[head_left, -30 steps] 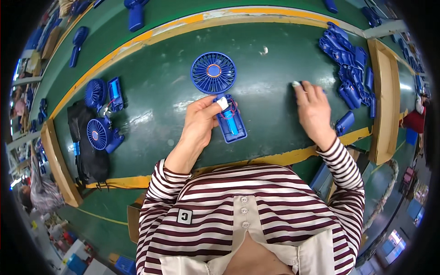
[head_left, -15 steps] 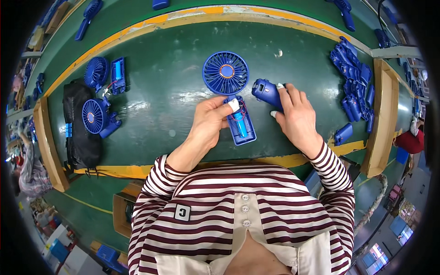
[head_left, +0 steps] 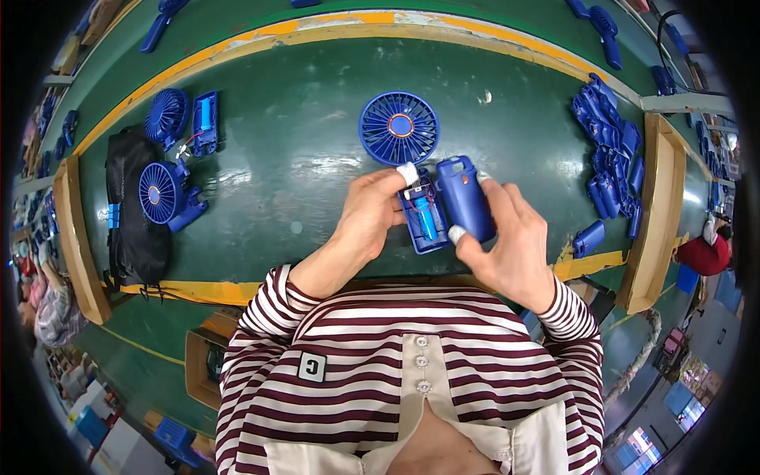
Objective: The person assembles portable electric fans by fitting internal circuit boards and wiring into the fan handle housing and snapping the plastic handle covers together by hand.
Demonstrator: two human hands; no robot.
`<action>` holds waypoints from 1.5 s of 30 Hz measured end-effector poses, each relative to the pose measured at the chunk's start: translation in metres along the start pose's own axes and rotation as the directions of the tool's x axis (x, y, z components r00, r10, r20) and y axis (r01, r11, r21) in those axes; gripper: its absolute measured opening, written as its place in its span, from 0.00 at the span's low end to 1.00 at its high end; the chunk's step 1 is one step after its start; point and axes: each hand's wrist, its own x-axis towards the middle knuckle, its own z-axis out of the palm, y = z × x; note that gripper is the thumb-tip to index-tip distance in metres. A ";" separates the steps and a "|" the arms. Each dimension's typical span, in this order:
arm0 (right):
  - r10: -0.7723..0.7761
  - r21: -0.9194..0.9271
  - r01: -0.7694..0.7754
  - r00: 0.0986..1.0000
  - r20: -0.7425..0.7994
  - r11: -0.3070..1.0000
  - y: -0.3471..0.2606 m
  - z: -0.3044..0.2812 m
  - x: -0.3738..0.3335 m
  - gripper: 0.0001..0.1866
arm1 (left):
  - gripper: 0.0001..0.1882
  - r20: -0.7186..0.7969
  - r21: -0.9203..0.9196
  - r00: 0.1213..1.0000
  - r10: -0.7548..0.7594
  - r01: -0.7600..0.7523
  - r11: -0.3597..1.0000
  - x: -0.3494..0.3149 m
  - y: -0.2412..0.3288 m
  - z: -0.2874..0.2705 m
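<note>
A blue handheld fan [head_left: 400,127] lies on the green table with its round grille away from me. Its handle is uncovered, showing a light-blue cylindrical battery [head_left: 425,218] and thin red wires. My left hand [head_left: 366,207] is closed on the left edge of this handle, thumb near the neck. My right hand [head_left: 511,237] grips a blue handle cover [head_left: 464,198] between thumb and fingers, outer face up. The cover is upright beside the handle's right edge, close to it. White coverings wrap some of my fingertips.
Two more opened fans [head_left: 161,192] lie at the left, by a black pouch [head_left: 138,210] with a blue clip. Several blue handle covers [head_left: 608,150] are piled at the right, beside a wooden edge rail [head_left: 651,214]. Beyond the yellow-edged rail, other fans [head_left: 605,36] lie on a green surface.
My right hand has brought the cover left and turned it upright beside the fan's handle. The fan has shifted slightly right, and my left thumb has moved up toward its neck.
</note>
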 end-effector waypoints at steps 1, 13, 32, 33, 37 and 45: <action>-0.018 0.016 0.017 1.000 0.013 1.000 -0.005 -0.001 -0.001 0.26 | 0.16 0.007 -0.074 1.000 0.007 -0.006 0.997 0.000 0.001 0.001; -0.073 0.023 0.071 0.994 0.077 0.997 -0.016 0.022 0.005 0.27 | 0.23 0.046 -0.151 0.998 0.049 -0.042 0.988 -0.003 0.000 0.005; -0.082 -0.088 0.090 0.993 0.082 0.992 -0.012 0.032 0.003 0.29 | 0.13 -0.021 -0.021 1.000 -0.011 0.010 1.000 0.006 -0.006 0.007; -0.091 -0.089 0.098 0.993 0.077 0.991 -0.011 0.032 0.003 0.29 | 0.13 -0.020 -0.019 1.000 -0.012 0.011 1.000 0.007 -0.006 0.007; -0.097 -0.078 0.103 0.992 0.078 0.992 -0.010 0.029 0.004 0.28 | 0.12 -0.011 -0.031 1.000 -0.028 0.028 0.999 0.006 -0.002 0.007; 0.301 0.464 -0.335 0.942 0.149 0.820 0.007 0.039 0.010 0.24 | 0.14 0.017 -0.056 0.993 0.120 -0.119 0.991 0.005 0.001 0.003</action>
